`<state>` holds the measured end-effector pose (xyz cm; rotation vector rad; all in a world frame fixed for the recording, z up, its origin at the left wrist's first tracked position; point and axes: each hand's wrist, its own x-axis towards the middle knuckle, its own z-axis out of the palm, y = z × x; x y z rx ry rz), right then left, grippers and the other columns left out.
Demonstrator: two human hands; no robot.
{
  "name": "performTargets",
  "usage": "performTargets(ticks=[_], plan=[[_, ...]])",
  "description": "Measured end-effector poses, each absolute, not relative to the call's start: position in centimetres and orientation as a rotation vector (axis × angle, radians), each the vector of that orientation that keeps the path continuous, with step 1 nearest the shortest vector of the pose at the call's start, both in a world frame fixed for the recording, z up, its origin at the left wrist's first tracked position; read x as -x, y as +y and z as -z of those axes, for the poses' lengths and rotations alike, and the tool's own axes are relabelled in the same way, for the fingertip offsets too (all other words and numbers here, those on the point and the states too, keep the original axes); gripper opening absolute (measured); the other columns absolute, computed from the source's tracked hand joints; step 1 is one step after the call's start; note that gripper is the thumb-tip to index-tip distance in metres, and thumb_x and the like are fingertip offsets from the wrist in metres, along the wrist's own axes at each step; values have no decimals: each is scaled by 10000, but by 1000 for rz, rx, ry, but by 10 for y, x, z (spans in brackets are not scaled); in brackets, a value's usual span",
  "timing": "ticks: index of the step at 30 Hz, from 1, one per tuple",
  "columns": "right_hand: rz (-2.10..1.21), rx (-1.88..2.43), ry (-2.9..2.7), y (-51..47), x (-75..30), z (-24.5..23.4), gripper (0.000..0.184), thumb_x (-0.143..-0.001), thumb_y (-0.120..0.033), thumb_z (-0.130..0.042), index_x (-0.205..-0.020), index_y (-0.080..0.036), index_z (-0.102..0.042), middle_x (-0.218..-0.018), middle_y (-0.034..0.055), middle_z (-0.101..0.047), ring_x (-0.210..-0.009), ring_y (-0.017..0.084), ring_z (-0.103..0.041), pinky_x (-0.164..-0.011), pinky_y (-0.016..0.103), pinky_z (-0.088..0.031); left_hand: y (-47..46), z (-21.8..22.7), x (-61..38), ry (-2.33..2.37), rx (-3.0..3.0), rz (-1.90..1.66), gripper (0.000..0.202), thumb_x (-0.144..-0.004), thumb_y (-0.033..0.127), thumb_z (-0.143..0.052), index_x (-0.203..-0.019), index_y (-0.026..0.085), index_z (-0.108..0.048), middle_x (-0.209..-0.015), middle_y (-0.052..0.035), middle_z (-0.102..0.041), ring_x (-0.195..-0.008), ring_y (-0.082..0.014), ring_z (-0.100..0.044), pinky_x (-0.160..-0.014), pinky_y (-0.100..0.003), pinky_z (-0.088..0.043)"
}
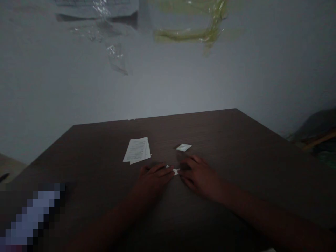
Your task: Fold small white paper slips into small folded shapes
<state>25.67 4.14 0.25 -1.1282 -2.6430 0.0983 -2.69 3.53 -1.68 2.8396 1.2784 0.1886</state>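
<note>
A small white piece of paper [176, 172] lies low over the table between my two hands, mostly covered by fingers. My left hand [157, 175] holds its left side down, fingers close together across it. At the right end, the fingertips of my right hand [195, 175] pinch the paper's edge. Just beyond my right hand sits a small folded paper [183, 147], diamond-shaped from here. Printed paper sheets [137, 149] overlap one another on the table, beyond and left of my left hand. The dim light hides the folds in the held paper.
The dark wood-grain table [223, 136] meets a pale wall [168, 80] at its far edge. Clear and yellow tape [183, 35] sticks to the wall. A blurred-out, pixelated object [34, 213] is at the lower left. Dark items [317, 126] stand off the table's right side.
</note>
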Motion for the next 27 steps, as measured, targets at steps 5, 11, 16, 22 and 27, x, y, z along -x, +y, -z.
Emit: performTargets(ticks=[5,11,16,22,27], plan=[[-155,1138,-2656,42,-265,-10,201,-1142,-247,-729,-1203,-250,-921,-1479,170,-793,-1387,425,-677,-1134,645,-615,34,11,25,1281,-2794,-154,671,-1068,-6,-630,-1627,349,-737,-1683,-45,-771,-1567,-366,-679,-1172,-514,-536],[-274,1131,-2598,45,-264,-13,222,-1157,-254,-688,-1208,-216,-900,-1440,164,-810,-1352,383,-701,-1160,610,-596,32,-5,20,1258,-2676,-145,644,-1079,7,-607,-1610,342,-753,-1677,-61,-770,-1553,-356,-665,-1249,-540,-493],[-379,1035,-2652,36,-254,-12,312,-1146,-211,-671,-1416,-203,-826,-1526,163,-802,-1404,359,-705,-1244,619,-549,32,-15,20,1282,-2483,-280,694,-1021,-15,-604,-1618,303,-760,-1636,-83,-794,-1534,-347,-673,-1289,-568,-495],[-489,1154,-2643,31,-252,-22,342,-1124,-180,-660,-1417,-230,-830,-1494,111,-853,-1451,415,-695,-1264,700,-516,46,-11,35,1190,-2320,-258,733,-1014,44,-647,-1661,380,-728,-1686,-53,-764,-1604,-338,-630,-1374,-634,-434],[-547,1197,-2660,32,-255,-27,358,-1114,-185,-673,-1435,-242,-822,-1560,96,-827,-1496,444,-665,-1283,731,-494,48,-22,41,1187,-2204,-240,802,-990,79,-662,-1734,376,-664,-1713,-75,-724,-1643,-346,-608,-1403,-614,-442]])
